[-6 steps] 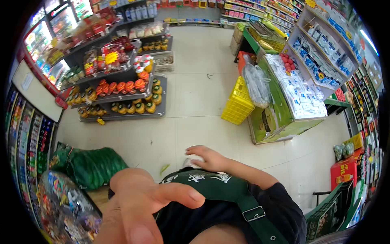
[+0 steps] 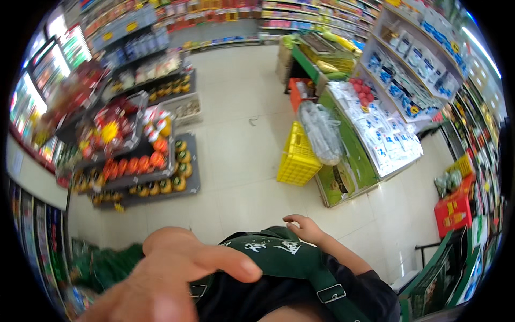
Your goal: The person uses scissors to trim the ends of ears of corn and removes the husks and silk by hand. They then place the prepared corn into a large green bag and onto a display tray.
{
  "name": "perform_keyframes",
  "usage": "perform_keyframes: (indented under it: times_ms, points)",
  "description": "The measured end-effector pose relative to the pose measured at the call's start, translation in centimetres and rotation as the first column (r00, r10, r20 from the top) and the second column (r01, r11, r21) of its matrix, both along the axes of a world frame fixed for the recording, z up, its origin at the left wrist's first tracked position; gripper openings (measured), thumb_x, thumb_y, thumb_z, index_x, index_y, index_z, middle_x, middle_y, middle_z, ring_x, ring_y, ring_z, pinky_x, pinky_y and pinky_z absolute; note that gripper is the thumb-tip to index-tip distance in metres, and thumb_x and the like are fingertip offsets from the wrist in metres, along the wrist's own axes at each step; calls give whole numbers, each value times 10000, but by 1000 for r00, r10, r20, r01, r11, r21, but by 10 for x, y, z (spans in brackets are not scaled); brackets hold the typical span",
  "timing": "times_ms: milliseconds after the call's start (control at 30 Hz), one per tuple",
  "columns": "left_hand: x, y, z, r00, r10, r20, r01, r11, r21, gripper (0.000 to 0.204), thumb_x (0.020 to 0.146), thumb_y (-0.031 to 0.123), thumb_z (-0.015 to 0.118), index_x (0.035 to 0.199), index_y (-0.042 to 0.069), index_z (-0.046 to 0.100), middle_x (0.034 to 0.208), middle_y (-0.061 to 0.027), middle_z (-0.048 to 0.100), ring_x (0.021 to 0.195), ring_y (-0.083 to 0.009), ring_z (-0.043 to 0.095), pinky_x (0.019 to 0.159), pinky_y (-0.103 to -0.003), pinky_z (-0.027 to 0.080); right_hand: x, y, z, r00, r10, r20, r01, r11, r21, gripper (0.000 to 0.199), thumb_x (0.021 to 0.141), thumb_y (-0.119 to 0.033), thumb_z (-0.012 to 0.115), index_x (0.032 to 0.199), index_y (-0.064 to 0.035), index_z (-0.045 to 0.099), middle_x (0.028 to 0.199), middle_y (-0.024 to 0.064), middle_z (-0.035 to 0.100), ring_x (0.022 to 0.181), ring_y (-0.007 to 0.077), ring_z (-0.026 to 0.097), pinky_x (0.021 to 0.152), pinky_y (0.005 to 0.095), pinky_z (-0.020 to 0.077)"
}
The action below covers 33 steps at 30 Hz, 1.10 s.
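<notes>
Two empty hands over a green apron in a grocery aisle.

The tiled floor (image 2: 241, 134) spread widest, with a tiered fruit stand (image 2: 139, 166) to the left and a yellow crate (image 2: 298, 158) near a green display table (image 2: 354, 150). The green apron (image 2: 279, 252) hung below. The left hand (image 2: 171, 279), close to the camera, was open, fingers extended, holding nothing. The right hand (image 2: 306, 228) rested on the apron's upper edge, fingers loosely curled, gripping nothing.
</notes>
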<state>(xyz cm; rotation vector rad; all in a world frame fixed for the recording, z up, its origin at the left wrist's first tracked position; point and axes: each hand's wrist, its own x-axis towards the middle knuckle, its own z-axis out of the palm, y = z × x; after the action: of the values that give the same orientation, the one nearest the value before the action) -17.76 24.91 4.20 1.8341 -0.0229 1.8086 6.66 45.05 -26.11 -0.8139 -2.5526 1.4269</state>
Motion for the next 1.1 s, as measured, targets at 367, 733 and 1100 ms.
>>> perform_keyframes:
  times_ms: [367,733,1100]
  points:
    - [-126,477,5,853,-123,-507,39,984,-173,120,861,135,655,795,37,640,828,-87,659,616,-215,610,532,-353,491,-145,405,-51,788,-584,-196,569,812,-132,234,964,-148,566,1122,9,639,1076,138,676,1003,212,642,889,316,481]
    - [-338,777,-31,945,-12,-327,-6,999,-53,119,802,138,704,739,44,668,768,-43,634,603,-197,593,518,-315,461,-353,717,33,925,-281,-256,325,934,150,241,927,-158,598,1129,-33,637,1080,155,650,1029,307,624,891,363,491]
    - [-530,1166,-165,833,-167,-528,-340,597,-726,149,864,13,691,987,35,609,892,-5,550,785,-81,503,688,-238,417,-376,882,-34,815,-537,219,554,832,-21,351,891,-197,614,1204,-40,597,1108,167,656,999,331,641,856,414,515]
